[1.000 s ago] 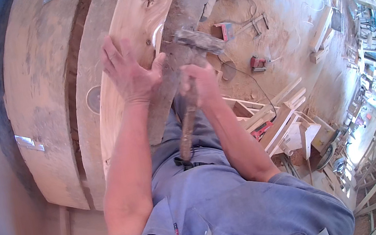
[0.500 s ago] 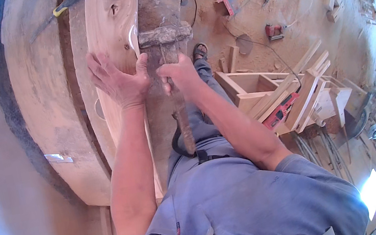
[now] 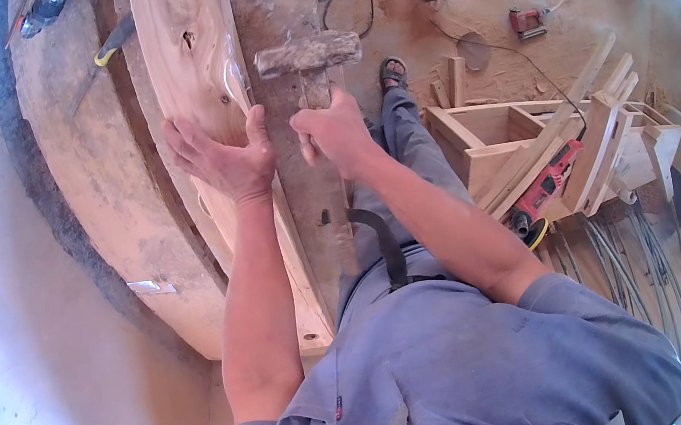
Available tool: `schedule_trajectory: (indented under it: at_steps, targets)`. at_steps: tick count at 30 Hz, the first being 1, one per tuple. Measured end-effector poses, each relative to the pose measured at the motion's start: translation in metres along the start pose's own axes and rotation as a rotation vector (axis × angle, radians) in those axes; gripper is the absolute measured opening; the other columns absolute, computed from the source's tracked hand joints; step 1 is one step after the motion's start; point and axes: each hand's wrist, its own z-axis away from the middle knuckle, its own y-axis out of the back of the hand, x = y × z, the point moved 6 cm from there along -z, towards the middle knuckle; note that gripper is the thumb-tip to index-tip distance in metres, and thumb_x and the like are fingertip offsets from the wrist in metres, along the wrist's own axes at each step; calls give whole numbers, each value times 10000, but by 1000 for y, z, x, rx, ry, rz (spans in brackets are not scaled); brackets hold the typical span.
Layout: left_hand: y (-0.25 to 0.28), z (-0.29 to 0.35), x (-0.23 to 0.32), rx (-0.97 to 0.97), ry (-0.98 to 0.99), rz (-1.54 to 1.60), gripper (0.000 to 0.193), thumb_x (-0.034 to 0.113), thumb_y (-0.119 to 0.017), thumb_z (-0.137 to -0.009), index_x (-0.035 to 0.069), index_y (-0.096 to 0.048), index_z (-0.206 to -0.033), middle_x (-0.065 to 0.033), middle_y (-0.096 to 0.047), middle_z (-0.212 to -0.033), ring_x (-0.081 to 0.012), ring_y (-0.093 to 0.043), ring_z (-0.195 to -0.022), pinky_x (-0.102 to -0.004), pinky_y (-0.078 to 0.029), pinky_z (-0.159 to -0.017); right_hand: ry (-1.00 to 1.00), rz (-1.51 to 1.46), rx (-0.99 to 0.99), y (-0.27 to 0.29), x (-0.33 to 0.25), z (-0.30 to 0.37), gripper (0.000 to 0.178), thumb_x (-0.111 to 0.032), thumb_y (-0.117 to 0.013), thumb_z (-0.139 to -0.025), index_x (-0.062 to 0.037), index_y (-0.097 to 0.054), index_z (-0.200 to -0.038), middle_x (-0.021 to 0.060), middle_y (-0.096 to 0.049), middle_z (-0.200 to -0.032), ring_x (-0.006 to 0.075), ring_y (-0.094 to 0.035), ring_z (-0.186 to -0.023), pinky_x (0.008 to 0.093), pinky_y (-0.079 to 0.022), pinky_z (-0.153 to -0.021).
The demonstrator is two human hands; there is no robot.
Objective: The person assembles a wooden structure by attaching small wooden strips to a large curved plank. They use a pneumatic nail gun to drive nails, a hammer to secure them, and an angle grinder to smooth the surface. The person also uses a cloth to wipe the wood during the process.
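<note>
A long pale wooden plank (image 3: pixel 192 66), with a dark knot and a split along its right edge, lies lengthwise on the bench. My left hand (image 3: pixel 226 160) rests on it, fingers spread over its top and thumb at the right edge. In my right hand (image 3: pixel 338 135) is the handle of a mallet (image 3: pixel 308 54), whose rough, worn, greyish head is held crosswise above the brown bench board (image 3: pixel 268 7). The head appears apart from the plank. Fingers hide part of the handle, and its lower end is blurred.
Left of the plank, a yellow-and-black-handled tool (image 3: pixel 112 43) lies on the bench. A small metal piece (image 3: pixel 151 287) sits near the bench's left edge. On the right stand a wooden frame (image 3: pixel 489 127), a red power tool (image 3: pixel 550 185) and a red nailer-like tool (image 3: pixel 527 22), with cords across the floor.
The view has turned slightly, shifting the floor items rightward. The mallet's head has moved a little away from the plank's edge. My left hand stays on the plank.
</note>
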Motion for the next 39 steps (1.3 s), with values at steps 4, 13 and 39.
schedule_trajectory:
  at_steps: [4,13,39]
  targets:
    - [-2,-2,-4,9,-2,-8,1087,555,-835,-741,-23,-320,-1503,-316,-320,-1532,-523,-299,-1397,-616,-241,-1166,-1,223,-113,-3,-4,-15,374,-39,-657,-775,50,-512,-1108,65,-586,-675,170,-575,-470,319,-454,-429]
    - [-1,-1,2,2,4,-59,1048,483,-843,-740,-27,-326,-1496,-312,-318,-1531,-516,-301,-1396,-620,-258,-1163,156,528,-109,9,-23,-13,485,-90,-649,-795,50,-498,-1234,96,-614,-729,189,-621,-558,352,-503,-498]
    - [-5,-1,3,0,-6,-90,1048,494,-841,-753,-21,-319,-1502,-300,-304,-1547,-506,-294,-1414,-606,-277,-1165,566,1078,-3,-4,-66,11,361,-102,-607,-846,12,-495,-1170,227,-686,-890,375,-702,-739,465,-542,-648]
